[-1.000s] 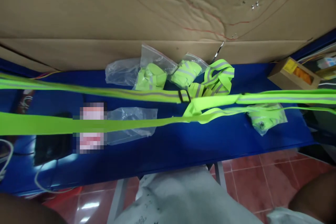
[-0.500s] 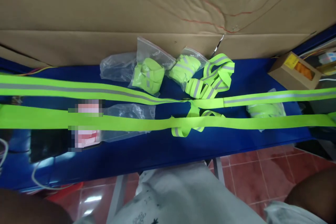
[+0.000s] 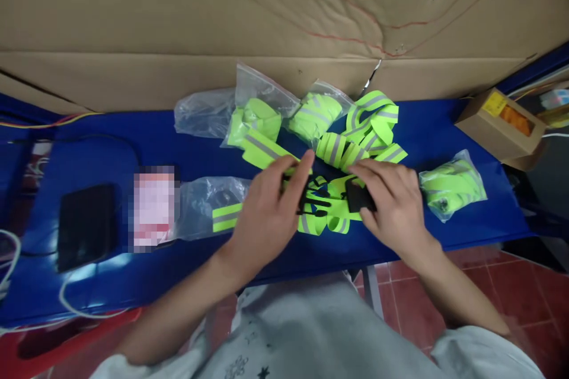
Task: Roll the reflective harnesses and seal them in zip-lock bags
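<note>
My left hand [image 3: 271,201] is closed on the pronged half of a black plastic buckle [image 3: 319,206], its prongs pointing right. In my right hand [image 3: 395,204] is the black socket half of the buckle [image 3: 357,196], pinched between thumb and fingers. A small gap separates the two halves. Neon-yellow reflective webbing [image 3: 267,151] with a grey stripe runs from the buckle and lies in loops under and around both hands. Behind them rests another loose heap of the same striped strap [image 3: 373,121].
Two clear zip bags of folded strap, a left bag [image 3: 253,121] and a right bag [image 3: 315,115], lie at the back. Another bagged strap [image 3: 453,186] sits right. A flat clear bag [image 3: 208,204], blurred pink item [image 3: 153,207] and black device [image 3: 86,225] lie left; a cardboard box [image 3: 500,124] stands right.
The strap was stretched wide across the view with both hands out of sight. Now both hands are at the middle, holding the buckle halves, and the strap lies slack on the table.
</note>
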`<state>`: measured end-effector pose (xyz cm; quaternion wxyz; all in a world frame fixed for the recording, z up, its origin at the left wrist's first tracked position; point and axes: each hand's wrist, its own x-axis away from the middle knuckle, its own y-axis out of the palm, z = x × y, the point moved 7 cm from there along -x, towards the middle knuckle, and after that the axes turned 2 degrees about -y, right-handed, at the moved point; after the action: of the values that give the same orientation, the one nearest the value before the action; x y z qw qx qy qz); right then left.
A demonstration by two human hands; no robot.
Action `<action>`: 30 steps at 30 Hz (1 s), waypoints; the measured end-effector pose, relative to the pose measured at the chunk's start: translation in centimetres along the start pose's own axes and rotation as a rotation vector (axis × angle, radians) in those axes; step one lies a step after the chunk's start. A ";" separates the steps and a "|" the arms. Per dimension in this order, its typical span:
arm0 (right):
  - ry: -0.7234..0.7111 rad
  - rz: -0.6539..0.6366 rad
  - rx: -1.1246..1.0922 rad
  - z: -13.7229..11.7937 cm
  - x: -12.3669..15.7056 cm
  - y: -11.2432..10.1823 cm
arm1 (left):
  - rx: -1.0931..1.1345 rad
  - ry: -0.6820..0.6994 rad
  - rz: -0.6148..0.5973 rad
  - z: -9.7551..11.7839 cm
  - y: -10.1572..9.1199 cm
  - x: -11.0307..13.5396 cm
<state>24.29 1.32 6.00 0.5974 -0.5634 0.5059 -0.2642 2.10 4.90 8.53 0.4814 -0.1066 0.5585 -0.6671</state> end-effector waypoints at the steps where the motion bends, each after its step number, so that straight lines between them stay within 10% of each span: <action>1: -0.018 0.025 -0.006 -1.2 -0.6 0.3 | -0.055 0.052 0.032 1.1 1.1 0.0; 18: 0.028 0.115 0.082 -5.4 -2.3 0.6 | -0.284 -0.002 0.075 3.0 4.9 0.5; 30: 0.004 0.227 -0.593 -3.0 -4.3 -4.6 | 0.768 -0.110 -0.341 -1.2 1.3 -3.8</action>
<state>21.27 2.83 12.09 0.4317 -0.6525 0.6217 -0.0382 3.90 8.66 8.49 0.3978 -0.0457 0.2172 -0.8902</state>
